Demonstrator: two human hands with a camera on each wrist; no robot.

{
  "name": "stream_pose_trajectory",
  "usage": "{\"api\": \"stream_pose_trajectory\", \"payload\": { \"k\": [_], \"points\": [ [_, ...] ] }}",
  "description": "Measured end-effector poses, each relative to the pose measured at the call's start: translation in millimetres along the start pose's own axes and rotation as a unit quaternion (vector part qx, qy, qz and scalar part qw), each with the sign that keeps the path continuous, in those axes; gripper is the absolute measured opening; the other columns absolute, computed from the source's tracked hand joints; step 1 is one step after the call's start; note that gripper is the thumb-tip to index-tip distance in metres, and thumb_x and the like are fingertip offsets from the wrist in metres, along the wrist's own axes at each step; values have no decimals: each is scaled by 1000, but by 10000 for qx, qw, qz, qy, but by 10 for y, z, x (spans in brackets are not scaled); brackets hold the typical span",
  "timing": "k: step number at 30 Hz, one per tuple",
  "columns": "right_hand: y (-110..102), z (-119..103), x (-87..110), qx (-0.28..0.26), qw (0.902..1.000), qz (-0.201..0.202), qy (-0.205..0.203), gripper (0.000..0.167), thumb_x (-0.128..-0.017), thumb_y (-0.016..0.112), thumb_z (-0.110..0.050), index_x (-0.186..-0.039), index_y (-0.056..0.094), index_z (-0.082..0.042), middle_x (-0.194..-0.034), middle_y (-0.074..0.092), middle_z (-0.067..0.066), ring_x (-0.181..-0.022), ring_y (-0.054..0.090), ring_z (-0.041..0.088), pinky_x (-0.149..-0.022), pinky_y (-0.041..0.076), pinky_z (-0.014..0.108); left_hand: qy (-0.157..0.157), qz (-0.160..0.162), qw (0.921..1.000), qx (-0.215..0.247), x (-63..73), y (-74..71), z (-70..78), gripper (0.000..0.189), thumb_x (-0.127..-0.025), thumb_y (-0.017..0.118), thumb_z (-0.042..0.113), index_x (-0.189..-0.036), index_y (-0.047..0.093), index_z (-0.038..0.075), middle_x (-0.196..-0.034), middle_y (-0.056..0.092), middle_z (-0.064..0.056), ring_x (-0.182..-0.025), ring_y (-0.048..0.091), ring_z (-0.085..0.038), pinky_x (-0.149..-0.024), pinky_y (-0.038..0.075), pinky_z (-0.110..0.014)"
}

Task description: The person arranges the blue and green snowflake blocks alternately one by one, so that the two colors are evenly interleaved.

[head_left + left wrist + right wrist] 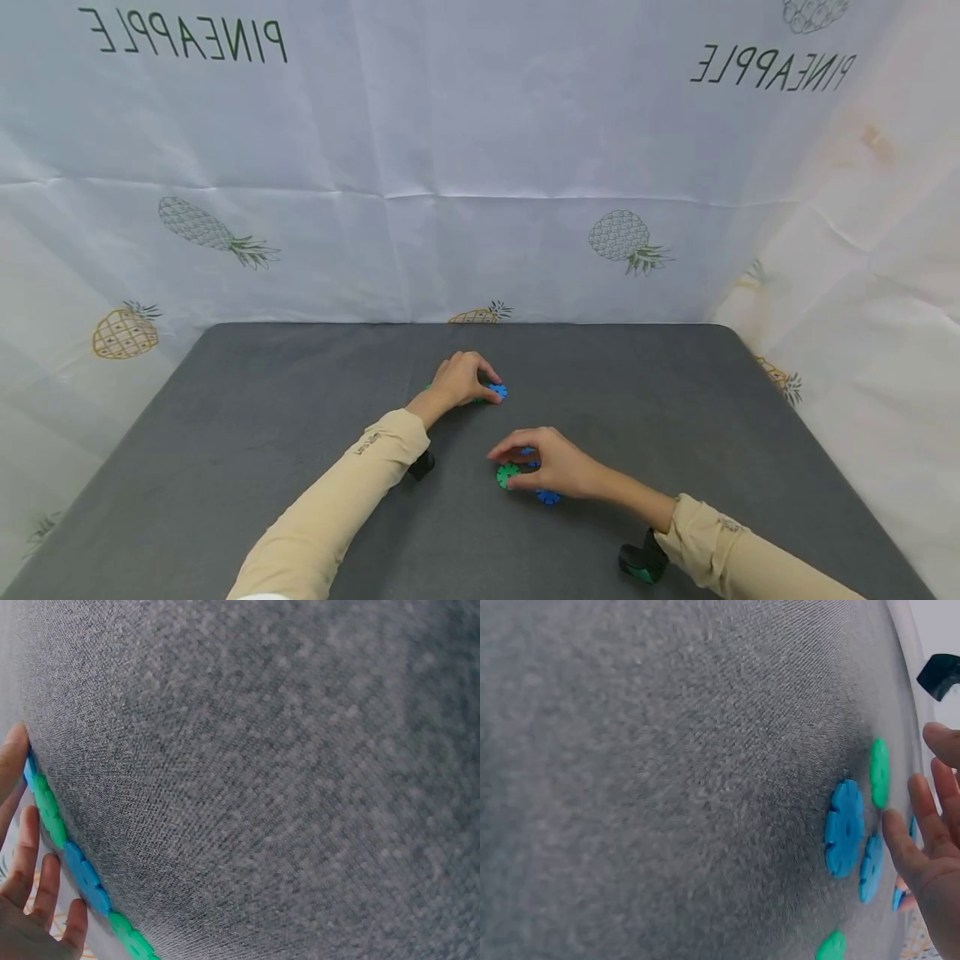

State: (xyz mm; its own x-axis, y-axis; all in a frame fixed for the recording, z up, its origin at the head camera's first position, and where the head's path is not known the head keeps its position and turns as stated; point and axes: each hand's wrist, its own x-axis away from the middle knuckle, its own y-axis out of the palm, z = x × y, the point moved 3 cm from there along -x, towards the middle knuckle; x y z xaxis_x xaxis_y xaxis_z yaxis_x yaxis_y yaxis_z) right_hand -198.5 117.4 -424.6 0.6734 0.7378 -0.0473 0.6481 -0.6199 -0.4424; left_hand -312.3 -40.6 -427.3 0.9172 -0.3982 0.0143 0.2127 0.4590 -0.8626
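Observation:
In the head view my left hand (pixel 459 381) pinches a blue notched plastic disc (pixel 498 391) between thumb and index finger. That disc ends a row on the table; the left wrist view shows a green disc (pixel 49 811), another blue disc (pixel 86 877) and another green one (pixel 132 937) along it. My right hand (pixel 558 463) is over loose discs, fingers spread and slightly bent, nothing gripped. Just by its thumb lies a green disc (pixel 507 476). A blue disc (pixel 548 497) lies below the palm, and another blue disc (pixel 530 454) is partly hidden behind the fingers.
The dark grey tabletop (pixel 285 433) stretches around both hands. Behind it hangs a white curtain (pixel 480 125) printed with pineapples. Dark wrist devices (pixel 643 558) show under the forearms. One more green disc (pixel 831 946) appears low in the right wrist view.

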Motion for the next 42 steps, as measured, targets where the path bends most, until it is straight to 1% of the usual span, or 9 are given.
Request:
{"api": "stream_pose_trajectory", "payload": {
  "k": [8, 11, 15, 19, 24, 26, 29, 33, 42],
  "points": [
    [95, -18, 19, -244, 9985, -325, -374, 30, -88, 69, -4, -115, 64, 6, -112, 64, 19, -97, 64, 26, -86, 52, 28, 27, 14, 10000, 59, -11, 1, 7, 23, -73, 84, 34, -92, 79, 22, -112, 65, -2, -92, 62, -18, -68, 50, -28],
    [173, -22, 28, -290, 9970, -486, -525, 26, -91, 65, -7, -116, 65, 3, -109, 66, 17, -95, 66, 20, -81, 54, 28, -28, 25, 10000, 36, -3, -2, -3, 24, -73, 84, 34, -92, 79, 22, -113, 65, -2, -92, 62, -17, -67, 49, -27],
    [285, -48, 93, -482, 9936, -844, -580, 24, -94, 62, -10, -115, 66, 1, -102, 68, 15, -88, 65, 8, -69, 57, 28, -10, -28, 10000, 37, 7, -3, 0, 24, -73, 84, 34, -93, 79, 22, -114, 65, -3, -92, 61, -18, -63, 47, -25],
    [312, -88, 195, -455, 9952, -716, -485, 22, -93, 65, -10, -112, 68, -1, -100, 68, 13, -85, 64, 4, -67, 57, 27, -49, -28, 10000, 41, 3, -1, 3, 23, -73, 84, 34, -93, 79, 23, -116, 64, -3, -92, 61, -18, -62, 46, -25],
    [309, -100, 364, -135, 9992, -335, -164, 22, -87, 72, -12, -108, 70, -4, -97, 68, 6, -80, 63, 2, -65, 56, 24, -170, -65, 9998, 69, -1, 14, -8, 23, -73, 84, 34, -93, 78, 24, -119, 63, -3, -96, 61, -19, -66, 48, -27],
    [315, -104, 432, 124, 9994, -290, -172, 23, -86, 74, -14, -107, 71, -6, -95, 67, 2, -78, 62, 1, -62, 55, 22, -194, -71, 9998, 83, 7, 15, -11, 23, -73, 84, 34, -93, 78, 24, -118, 63, -2, -95, 61, -18, -67, 48, -27],
    [321, -118, 511, 644, 9965, -343, -407, 23, -85, 75, -14, -107, 72, -8, -92, 66, -2, -76, 60, -1, -59, 53, 18, -211, -68, 9997, 97, 22, 5, -9, 23, -73, 84, 34, -93, 78, 24, -117, 63, -2, -93, 60, -18, -65, 47, -26],
    [311, -141, 566, 1352, 9865, -436, -812, 26, -83, 76, -15, -108, 72, -9, -88, 63, -4, -74, 55, -4, -56, 48, 11, -266, -93, 9996, 95, 29, -4, -2, 23, -73, 84, 33, -93, 78, 24, -116, 63, -1, -93, 60, -17, -65, 46, -26],
    [321, -174, 525, 1987, 9715, -663, -1110, 32, -82, 77, -22, -111, 72, -11, -88, 59, -7, -69, 48, -6, -60, 42, 6, -204, -154, 9996, 97, 18, -2, 20, 23, -74, 83, 34, -94, 78, 23, -117, 63, -2, -99, 60, -20, -73, 49, -30]
  ]
}}
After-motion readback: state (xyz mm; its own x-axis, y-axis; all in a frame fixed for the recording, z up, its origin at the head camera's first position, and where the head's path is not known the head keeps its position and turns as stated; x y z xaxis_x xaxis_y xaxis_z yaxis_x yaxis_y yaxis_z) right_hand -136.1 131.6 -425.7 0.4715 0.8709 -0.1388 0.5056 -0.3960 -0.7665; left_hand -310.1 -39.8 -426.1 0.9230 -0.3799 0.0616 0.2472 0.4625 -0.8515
